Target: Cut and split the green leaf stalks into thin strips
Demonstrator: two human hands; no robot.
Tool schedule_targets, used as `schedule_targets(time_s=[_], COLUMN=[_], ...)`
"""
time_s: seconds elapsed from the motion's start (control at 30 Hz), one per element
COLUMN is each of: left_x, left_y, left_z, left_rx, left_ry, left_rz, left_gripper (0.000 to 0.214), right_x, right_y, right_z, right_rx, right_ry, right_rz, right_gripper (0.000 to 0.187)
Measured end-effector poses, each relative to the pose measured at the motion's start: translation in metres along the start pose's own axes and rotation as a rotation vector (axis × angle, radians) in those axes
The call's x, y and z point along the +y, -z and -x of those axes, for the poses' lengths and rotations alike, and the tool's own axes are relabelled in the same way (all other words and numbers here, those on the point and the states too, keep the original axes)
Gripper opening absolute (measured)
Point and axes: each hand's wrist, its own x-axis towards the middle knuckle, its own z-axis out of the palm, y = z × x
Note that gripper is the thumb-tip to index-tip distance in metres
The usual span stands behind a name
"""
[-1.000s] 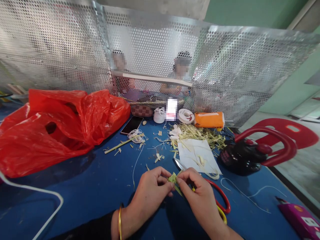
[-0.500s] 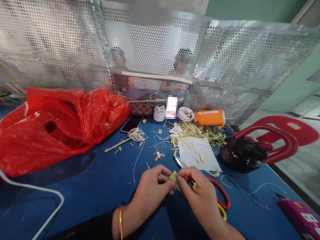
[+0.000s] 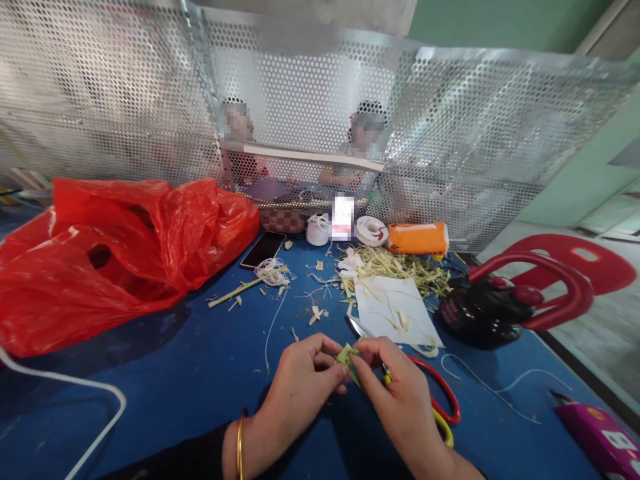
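Between my two hands is a small pale-green folded leaf strip (image 3: 346, 353), its lower end trailing down. My left hand (image 3: 305, 377) pinches it between thumb and fingers from the left. From the other side, the thumb and forefinger of my right hand (image 3: 397, 393) close on its right edge. Scissors with red and yellow handles (image 3: 445, 393) lie partly beneath my right hand, their blade (image 3: 359, 327) pointing away from me. White paper (image 3: 393, 310) with a few strip scraps on it lies just beyond.
A heap of dried strips (image 3: 400, 267) lies behind the paper. A black kettle (image 3: 483, 313) stands at the right, a red plastic bag (image 3: 120, 253) at the left. Along the back are a phone (image 3: 263, 250), a ribbon roll (image 3: 371, 231) and an orange packet (image 3: 418, 238), before a perforated screen (image 3: 300, 80).
My right thumb and forefinger have shifted slightly left over the leaf strip. Both hands keep hold of it; the view has tilted a little.
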Motion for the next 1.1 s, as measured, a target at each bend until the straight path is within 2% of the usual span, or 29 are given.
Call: schedule_targets(time_s=[0.2, 0.4, 0.57, 0.67, 0.8, 1.0, 1.1], left_x=[0.003, 0.002, 0.001, 0.001, -0.001, -0.001, 0.000], left_y=[0.001, 0.001, 0.001, 0.000, 0.000, 0.001, 0.000], left_z=[-0.003, -0.003, -0.003, -0.002, -0.002, -0.001, 0.000], left_rx=[0.015, 0.024, 0.025, 0.016, 0.016, 0.020, 0.021], left_ry=[0.062, 0.077, 0.079, 0.057, 0.018, 0.011, 0.013], left_rz=[0.137, 0.139, 0.123, 0.107, 0.070, -0.013, -0.030], left_gripper=[0.016, 0.019, 0.018, 0.015, 0.013, 0.014, 0.014], right_x=[0.002, 0.003, 0.002, -0.001, -0.001, 0.001, -0.002], right_y=[0.005, 0.011, 0.013, 0.011, 0.007, 0.006, 0.007], right_z=[-0.001, -0.001, -0.003, -0.004, -0.002, -0.004, -0.008], right_rx=[0.006, -0.007, -0.035, -0.024, 0.011, -0.098, -0.089], right_ry=[0.226, 0.529, 0.570, 0.523, 0.381, 0.010, -0.118], right_rz=[0.214, 0.510, 0.540, 0.497, 0.374, -0.009, -0.134], right_gripper=[0.011, 0.021, 0.022, 0.020, 0.019, 0.015, 0.016])
